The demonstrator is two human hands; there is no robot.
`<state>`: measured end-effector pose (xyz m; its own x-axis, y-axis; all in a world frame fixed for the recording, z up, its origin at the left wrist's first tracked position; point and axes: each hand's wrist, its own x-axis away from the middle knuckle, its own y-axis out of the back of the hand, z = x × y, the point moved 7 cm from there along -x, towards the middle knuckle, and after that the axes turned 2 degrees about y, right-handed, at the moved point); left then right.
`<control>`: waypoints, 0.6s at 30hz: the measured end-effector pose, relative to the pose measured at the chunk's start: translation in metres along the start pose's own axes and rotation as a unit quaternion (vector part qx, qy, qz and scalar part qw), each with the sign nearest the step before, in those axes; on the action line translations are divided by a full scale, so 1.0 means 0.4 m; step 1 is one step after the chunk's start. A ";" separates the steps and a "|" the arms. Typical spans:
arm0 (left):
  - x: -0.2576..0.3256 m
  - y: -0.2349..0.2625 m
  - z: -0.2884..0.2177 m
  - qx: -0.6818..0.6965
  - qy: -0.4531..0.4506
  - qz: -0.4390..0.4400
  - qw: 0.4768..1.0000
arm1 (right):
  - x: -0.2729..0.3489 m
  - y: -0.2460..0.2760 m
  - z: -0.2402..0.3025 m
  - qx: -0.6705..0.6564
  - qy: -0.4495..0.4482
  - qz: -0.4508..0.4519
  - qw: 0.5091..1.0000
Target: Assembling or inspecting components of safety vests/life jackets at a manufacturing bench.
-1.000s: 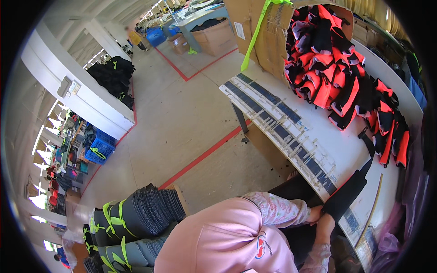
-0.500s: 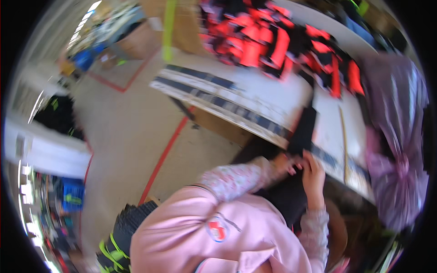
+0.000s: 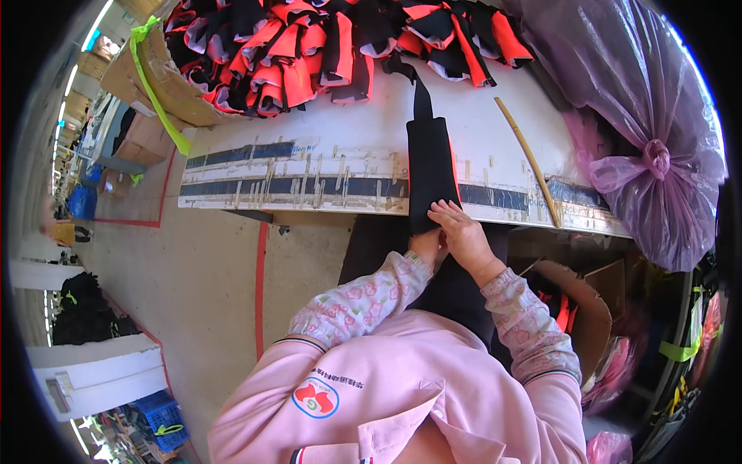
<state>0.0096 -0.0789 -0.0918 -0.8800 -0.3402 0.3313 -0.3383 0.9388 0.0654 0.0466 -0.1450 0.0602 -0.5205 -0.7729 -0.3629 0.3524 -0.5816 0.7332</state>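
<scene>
A long black padded fabric sleeve with a coral-orange edge lies across the table's front edge, its near end toward me. From its far end a narrow black strap runs up to the pile. My left hand is at the near end, its fingers hidden under or inside the fabric. Over that same end my right hand holds the fabric, fingers on top, thumb side close to my left wrist.
A heap of black and coral-orange fabric pieces covers the table's far side. A wooden stick lies on the white table. A tied purple plastic bag is at the right, a cardboard box at the far left.
My view has swung, so the table now sits more level and centred. My hands are still at the sleeve's near end; my right hand now lies over the fabric.
</scene>
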 end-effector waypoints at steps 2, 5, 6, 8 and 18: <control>0.017 -0.015 -0.016 0.335 0.107 0.034 0.935 | 0.006 0.012 -0.020 -0.001 0.004 0.006 1.000; 0.013 0.020 0.008 0.285 0.115 0.102 0.946 | -0.003 0.004 -0.028 -0.014 0.022 0.020 0.999; 0.021 0.031 -0.014 0.283 0.115 0.109 0.946 | 0.000 0.008 -0.040 -0.019 0.024 0.022 0.999; 0.063 0.035 -0.108 0.354 0.119 0.262 0.890 | -0.007 0.025 -0.045 -0.031 0.017 0.022 0.999; 0.047 0.035 -0.110 0.372 0.251 0.178 0.876 | -0.003 0.037 -0.008 -0.101 -0.015 0.055 0.993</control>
<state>0.0029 -0.0698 -0.0434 -0.7796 0.2088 0.5904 -0.3608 0.6209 -0.6959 0.0549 -0.1535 0.0695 -0.4928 -0.8280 -0.2676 0.5558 -0.5362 0.6353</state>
